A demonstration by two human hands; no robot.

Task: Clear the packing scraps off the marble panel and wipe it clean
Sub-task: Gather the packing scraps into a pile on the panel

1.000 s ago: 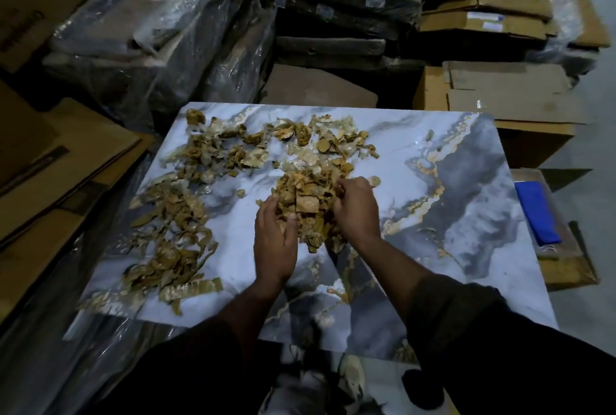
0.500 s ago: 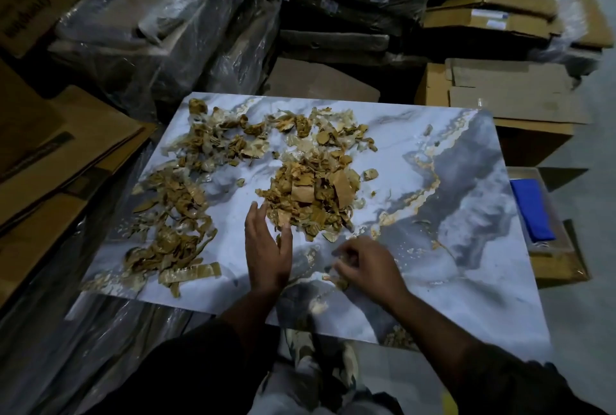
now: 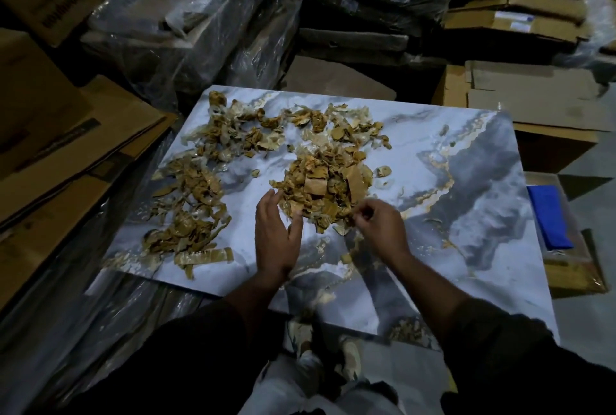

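The marble panel (image 3: pixel 450 214) lies flat on wrapped stacks, its white, grey and gold face strewn with brown packing scraps. One heap (image 3: pixel 326 188) sits near the middle, a second (image 3: pixel 240 131) along the far left edge, a third (image 3: pixel 186 214) down the left side, with a strip (image 3: pixel 203 256) at its near end. The left hand (image 3: pixel 276 234) rests edge-on against the near left side of the middle heap, fingers straight and relaxed, grasping nothing. The right hand (image 3: pixel 380 228) is at the heap's near right edge, fingers curled, pinching a small scrap. A blue cloth (image 3: pixel 548 218) lies in an open box (image 3: pixel 576 268) just right of the panel. Cardboard cartons (image 3: pixel 533 97) surround everything.
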